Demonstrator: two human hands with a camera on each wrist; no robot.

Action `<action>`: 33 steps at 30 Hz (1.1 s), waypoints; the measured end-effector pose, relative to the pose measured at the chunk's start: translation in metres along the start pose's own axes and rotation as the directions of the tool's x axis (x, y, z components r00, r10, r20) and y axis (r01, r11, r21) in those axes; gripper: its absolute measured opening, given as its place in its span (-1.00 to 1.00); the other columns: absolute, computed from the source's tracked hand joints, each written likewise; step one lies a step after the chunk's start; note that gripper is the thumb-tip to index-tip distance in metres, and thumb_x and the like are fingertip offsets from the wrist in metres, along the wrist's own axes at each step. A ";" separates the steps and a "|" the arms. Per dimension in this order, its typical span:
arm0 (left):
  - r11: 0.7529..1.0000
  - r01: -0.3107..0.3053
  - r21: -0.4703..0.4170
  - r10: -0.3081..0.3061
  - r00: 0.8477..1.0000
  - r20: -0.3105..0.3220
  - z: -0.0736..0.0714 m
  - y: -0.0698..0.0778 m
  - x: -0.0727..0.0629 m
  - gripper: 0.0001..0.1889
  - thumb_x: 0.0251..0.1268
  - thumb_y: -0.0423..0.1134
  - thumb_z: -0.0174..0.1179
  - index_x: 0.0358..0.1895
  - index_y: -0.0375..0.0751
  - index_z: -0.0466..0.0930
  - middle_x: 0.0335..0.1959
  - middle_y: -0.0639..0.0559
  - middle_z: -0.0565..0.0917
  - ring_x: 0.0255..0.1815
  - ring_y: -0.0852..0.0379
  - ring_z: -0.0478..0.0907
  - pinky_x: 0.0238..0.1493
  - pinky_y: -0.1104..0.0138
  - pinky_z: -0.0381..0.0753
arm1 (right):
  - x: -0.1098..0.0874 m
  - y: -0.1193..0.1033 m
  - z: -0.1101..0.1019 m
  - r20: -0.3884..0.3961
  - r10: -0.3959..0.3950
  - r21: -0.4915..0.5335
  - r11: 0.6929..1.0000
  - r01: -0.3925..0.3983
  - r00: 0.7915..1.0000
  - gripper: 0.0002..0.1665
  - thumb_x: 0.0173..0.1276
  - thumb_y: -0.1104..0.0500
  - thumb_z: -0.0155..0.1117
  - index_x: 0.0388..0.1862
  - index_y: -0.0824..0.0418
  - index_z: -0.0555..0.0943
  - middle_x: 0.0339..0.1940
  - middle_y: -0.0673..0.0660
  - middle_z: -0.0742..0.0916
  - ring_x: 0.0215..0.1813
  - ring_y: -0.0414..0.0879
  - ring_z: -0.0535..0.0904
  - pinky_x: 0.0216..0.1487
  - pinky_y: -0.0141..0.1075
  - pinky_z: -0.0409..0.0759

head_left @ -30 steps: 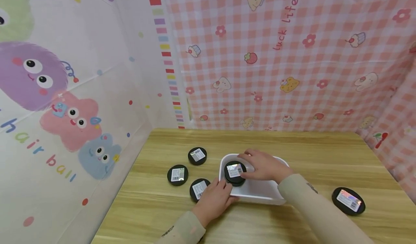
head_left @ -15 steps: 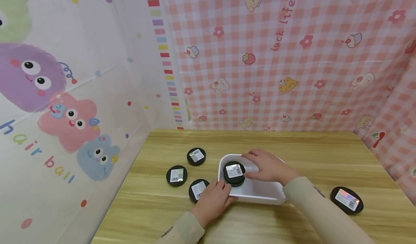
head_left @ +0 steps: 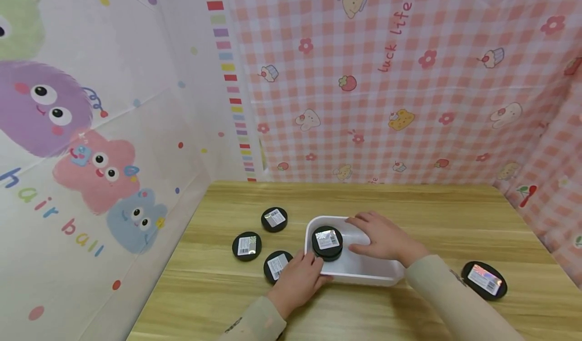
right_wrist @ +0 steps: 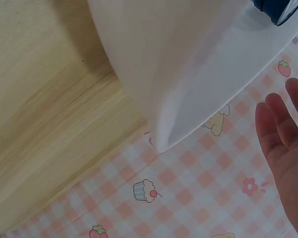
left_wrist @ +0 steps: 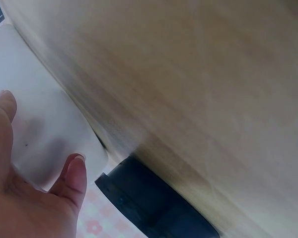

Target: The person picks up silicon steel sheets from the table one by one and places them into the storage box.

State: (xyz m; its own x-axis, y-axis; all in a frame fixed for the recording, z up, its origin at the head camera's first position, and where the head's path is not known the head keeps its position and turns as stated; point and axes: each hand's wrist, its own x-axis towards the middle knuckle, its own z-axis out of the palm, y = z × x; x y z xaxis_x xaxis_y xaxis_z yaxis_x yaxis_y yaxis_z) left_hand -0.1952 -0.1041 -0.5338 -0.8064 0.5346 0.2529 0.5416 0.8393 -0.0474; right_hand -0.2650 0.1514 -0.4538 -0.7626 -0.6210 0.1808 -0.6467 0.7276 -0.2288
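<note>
A white plastic bin (head_left: 359, 278) stands mid-table. At its left end lies a black round tin (head_left: 327, 242) with a silver-and-white label, apparently on top of another one. My left hand (head_left: 296, 283) grips the bin's front left corner, fingertips over the rim and thumb along the outer front wall; the left wrist view shows digits against the white wall (left_wrist: 49, 119). Over the right half of the bin hovers my right hand (head_left: 386, 237), fingers loosely extended with nothing in them, a short way right of the tin. In the right wrist view its fingers (right_wrist: 274, 121) are spread.
Left of the bin lie three more black round tins: one at the back (head_left: 274, 220), one farther left (head_left: 247, 246), and one (head_left: 277, 266) partly behind my left hand. Another tin (head_left: 484, 280) lies right of my right forearm. Patterned cloths hang behind the table (head_left: 436, 199).
My right hand has let go of the tin at the bin's left end and drawn back to the right. My left hand has stayed at the bin's corner.
</note>
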 end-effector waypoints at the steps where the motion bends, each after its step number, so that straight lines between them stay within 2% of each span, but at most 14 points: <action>1: 1.000 0.002 -0.004 -0.002 1.000 0.001 -0.001 0.000 0.000 -0.58 0.48 0.26 0.00 -0.13 -0.03 0.51 -0.26 0.06 0.55 -0.19 0.06 0.47 -0.14 0.27 0.55 | -0.002 0.001 0.000 -0.002 0.004 0.000 1.000 -0.004 1.000 -0.27 0.28 -0.19 0.34 0.31 0.19 0.55 0.17 0.23 0.66 0.24 0.19 0.55 0.27 0.14 0.50; 11: 1.000 0.006 -0.001 -0.006 1.000 0.017 -0.001 0.001 0.001 -0.57 0.49 0.26 -0.02 -0.13 -0.04 0.50 -0.26 0.06 0.55 -0.20 0.06 0.47 -0.13 0.27 0.54 | -0.013 0.007 0.004 -0.027 0.022 0.017 1.000 -0.022 0.999 -0.27 0.27 -0.17 0.38 0.31 0.18 0.55 0.17 0.20 0.66 0.24 0.18 0.55 0.28 0.14 0.50; 17: 1.000 0.001 0.001 -0.001 1.000 0.024 -0.002 0.001 0.001 -0.58 0.49 0.25 -0.01 -0.13 -0.04 0.50 -0.25 0.06 0.54 -0.20 0.07 0.46 -0.12 0.28 0.53 | -0.020 0.009 0.005 -0.056 0.007 0.009 1.000 -0.007 0.998 -0.31 0.27 -0.15 0.39 0.28 0.19 0.57 0.13 0.15 0.68 0.20 0.11 0.56 0.26 0.11 0.50; 27: 1.000 0.004 -0.008 -0.004 0.999 0.043 -0.002 0.000 0.001 -0.57 0.50 0.26 -0.04 -0.12 -0.03 0.50 -0.25 0.07 0.53 -0.20 0.08 0.43 -0.10 0.30 0.51 | -0.030 0.012 0.006 -0.125 -0.022 -0.008 1.000 0.022 0.992 -0.33 0.26 -0.12 0.39 0.24 0.24 0.59 0.11 0.18 0.70 0.19 0.15 0.58 0.24 0.14 0.49; 33: 1.000 -0.007 0.004 0.007 1.000 0.029 -0.003 0.001 0.001 -0.57 0.49 0.26 -0.03 -0.13 -0.04 0.49 -0.26 0.07 0.53 -0.22 0.08 0.43 -0.12 0.30 0.50 | -0.037 0.014 0.008 -0.122 0.016 0.008 1.000 -0.015 0.992 -0.34 0.27 -0.12 0.39 0.25 0.21 0.58 0.16 0.20 0.68 0.24 0.17 0.55 0.28 0.15 0.47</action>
State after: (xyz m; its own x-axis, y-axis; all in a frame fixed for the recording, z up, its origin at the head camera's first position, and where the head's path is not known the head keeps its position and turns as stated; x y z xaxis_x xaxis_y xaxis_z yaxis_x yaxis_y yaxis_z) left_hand -0.1947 -0.1034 -0.5313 -0.8089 0.5432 0.2249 0.5464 0.8358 -0.0535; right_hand -0.2457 0.1828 -0.4713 -0.7684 -0.5692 0.2927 -0.6351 0.7346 -0.2389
